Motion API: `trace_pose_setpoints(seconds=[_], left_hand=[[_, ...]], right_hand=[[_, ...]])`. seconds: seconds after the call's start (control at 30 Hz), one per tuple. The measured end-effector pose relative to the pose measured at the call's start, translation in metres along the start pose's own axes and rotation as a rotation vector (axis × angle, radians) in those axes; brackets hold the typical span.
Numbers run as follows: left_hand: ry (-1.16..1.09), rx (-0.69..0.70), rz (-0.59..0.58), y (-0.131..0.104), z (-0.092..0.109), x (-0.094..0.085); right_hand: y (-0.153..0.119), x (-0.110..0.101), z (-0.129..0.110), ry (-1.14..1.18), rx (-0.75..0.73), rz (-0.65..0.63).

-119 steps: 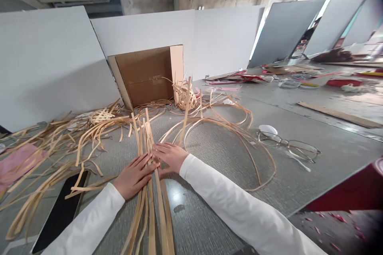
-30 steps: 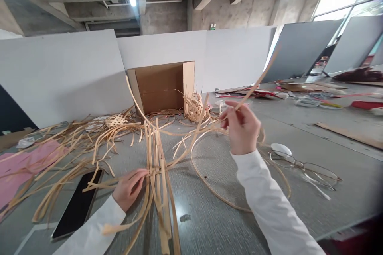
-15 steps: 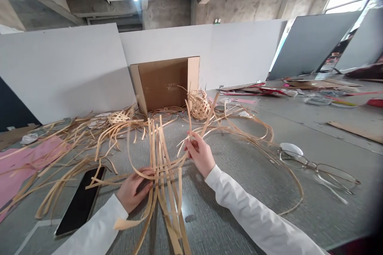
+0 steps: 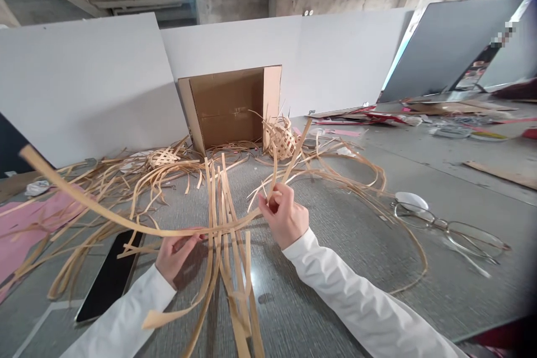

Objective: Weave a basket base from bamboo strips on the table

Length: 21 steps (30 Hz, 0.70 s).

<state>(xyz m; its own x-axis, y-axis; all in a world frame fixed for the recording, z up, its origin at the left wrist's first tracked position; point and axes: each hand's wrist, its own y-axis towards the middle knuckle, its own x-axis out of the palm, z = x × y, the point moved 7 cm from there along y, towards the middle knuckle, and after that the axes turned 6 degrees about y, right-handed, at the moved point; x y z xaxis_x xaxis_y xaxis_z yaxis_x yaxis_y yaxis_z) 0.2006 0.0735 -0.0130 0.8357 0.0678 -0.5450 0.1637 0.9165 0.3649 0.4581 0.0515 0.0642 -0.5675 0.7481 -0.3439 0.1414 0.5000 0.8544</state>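
Note:
Several long bamboo strips (image 4: 235, 313) run away from me over the grey surface, crossed by others near the middle. One long crosswise strip (image 4: 113, 216) curves up toward the upper left, its end in the air. My left hand (image 4: 176, 254) pinches this strip between thumb and fingers, just left of the crossing. To the right of the crossing, my right hand (image 4: 289, 215) is closed on the strip's other part, with strip ends poking up beyond its fingers. Its fingertips partly hide the grip.
A black phone (image 4: 109, 279) lies at left beside pink sheets (image 4: 25, 238) and loose strips. Behind stand an open cardboard box (image 4: 229, 109) and two woven pieces, one a rounded basket (image 4: 280, 139). Eyeglasses (image 4: 447, 225) and a white mouse-shaped object (image 4: 411, 201) lie at right.
The crosswise strip, looped back near my left hand before, now stretches out to the upper left. My left hand has shifted slightly left, and my right hand slightly right. The view has tilted down.

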Motion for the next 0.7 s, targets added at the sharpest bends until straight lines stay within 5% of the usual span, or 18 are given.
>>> trace_pose_setpoints(seconds=[0.23, 0.7], left_hand=[[-0.264, -0.127, 0.035, 0.003, -0.002, -0.001], [-0.175, -0.117, 0.063, 0.0, -0.006, 0.001]], right_hand=[[-0.001, 0.001, -0.012, -0.212, -0.131, -0.052], [0.015, -0.029, -0.023, -0.507, -0.235, 0.13]])
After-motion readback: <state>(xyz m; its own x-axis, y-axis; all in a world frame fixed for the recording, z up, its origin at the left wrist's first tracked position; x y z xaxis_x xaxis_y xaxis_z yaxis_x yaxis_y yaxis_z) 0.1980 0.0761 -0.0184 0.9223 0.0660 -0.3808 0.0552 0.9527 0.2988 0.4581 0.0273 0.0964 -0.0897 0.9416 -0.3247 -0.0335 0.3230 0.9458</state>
